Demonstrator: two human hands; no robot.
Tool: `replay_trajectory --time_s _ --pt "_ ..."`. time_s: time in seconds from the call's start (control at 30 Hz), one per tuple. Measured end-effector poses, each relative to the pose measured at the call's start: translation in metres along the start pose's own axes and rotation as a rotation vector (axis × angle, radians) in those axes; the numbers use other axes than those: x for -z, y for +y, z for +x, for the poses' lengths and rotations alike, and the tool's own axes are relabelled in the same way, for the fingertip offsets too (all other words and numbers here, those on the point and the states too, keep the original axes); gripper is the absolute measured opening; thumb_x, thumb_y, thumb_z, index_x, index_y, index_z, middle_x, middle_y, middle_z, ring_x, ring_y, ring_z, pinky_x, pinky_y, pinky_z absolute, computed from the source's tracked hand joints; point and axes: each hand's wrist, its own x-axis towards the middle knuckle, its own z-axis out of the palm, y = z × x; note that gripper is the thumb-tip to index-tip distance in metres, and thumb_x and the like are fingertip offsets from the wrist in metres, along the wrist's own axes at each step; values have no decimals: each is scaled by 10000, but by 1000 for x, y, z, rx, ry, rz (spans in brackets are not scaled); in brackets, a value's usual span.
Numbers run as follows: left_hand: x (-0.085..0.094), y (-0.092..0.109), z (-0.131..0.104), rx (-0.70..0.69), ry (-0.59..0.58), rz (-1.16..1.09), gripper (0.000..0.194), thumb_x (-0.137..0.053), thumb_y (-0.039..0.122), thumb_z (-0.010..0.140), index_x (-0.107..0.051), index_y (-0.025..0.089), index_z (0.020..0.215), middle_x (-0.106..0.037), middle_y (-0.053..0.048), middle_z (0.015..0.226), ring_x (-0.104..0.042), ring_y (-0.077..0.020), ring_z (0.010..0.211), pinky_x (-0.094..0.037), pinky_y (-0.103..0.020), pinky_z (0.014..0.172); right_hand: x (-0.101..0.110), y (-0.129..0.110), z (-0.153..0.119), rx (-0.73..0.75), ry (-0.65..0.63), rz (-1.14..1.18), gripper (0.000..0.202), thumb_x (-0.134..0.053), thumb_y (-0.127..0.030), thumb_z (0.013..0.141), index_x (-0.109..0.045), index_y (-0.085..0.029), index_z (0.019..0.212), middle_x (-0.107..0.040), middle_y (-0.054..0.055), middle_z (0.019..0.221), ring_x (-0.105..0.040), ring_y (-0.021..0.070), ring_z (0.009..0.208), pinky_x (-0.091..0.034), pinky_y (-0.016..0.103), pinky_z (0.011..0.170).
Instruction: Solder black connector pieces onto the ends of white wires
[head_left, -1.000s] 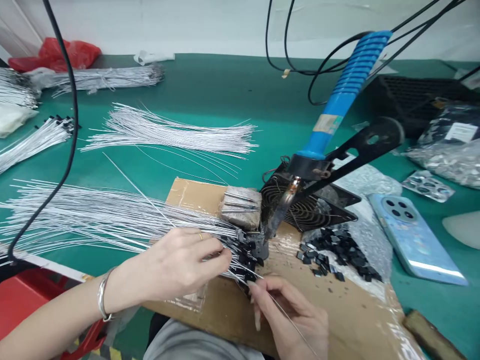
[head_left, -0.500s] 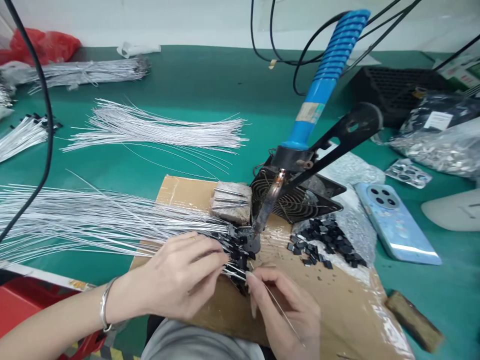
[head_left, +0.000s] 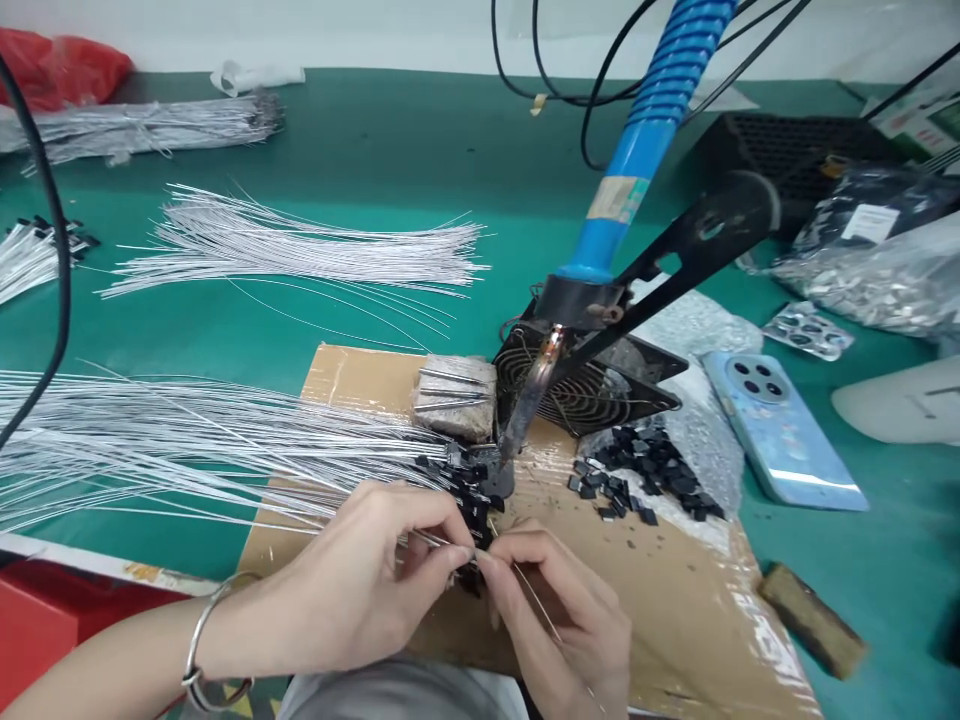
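Note:
My left hand is closed in a pinch around the ends of thin white wires. Its fingertips meet those of my right hand, so what lies between them is mostly hidden. A thin strand of solder wire runs through my closed right hand. Just beyond my fingers lie black wire ends and small black pieces. Above them a soldering iron with a blue handle is clamped at a slant, its tip pointing down. A long bundle of white wires stretches left from there.
Cardboard covers the work spot. A wrapped block and a fan stand behind the tip. Loose black pieces, a blue phone and a brown block lie rightward; another wire bundle lies behind.
My left hand's thumb and fingers have moved right and closed together against my right fingertips. My right hand keeps its pinch with the solder wire. The view has shifted slightly.

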Motion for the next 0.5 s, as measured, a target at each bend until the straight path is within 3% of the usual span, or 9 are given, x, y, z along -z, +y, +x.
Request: replay_trajectory --time_s 0.23,0.37,0.5 --pt "2 8 5 51 -45 -16 162 -546 75 855 -631 207 816 -539 42 705 -424 -97 607 -313 -216 514 -5 -1 -1 -205 46 125 288 -640 -365 954 -630 -213 710 -519 -55 586 -459 77 474 -361 198 463" --pt "-2 6 10 109 -29 -57 125 -557 180 908 -652 200 829 -516 50 659 -328 -96 563 -255 -226 481 -7 1 -1 -133 51 89 272 -627 -340 964 -649 -212 725 -531 -42 613 -471 81 508 -361 211 502" --pt "-5 4 15 159 25 -173 169 -564 242 927 -667 179 809 -508 51 604 -362 -95 544 -273 -226 488 -1 11 3 -151 111 197 228 -634 -340 974 -718 -222 798 -593 -31 626 -530 78 488 -409 189 488"
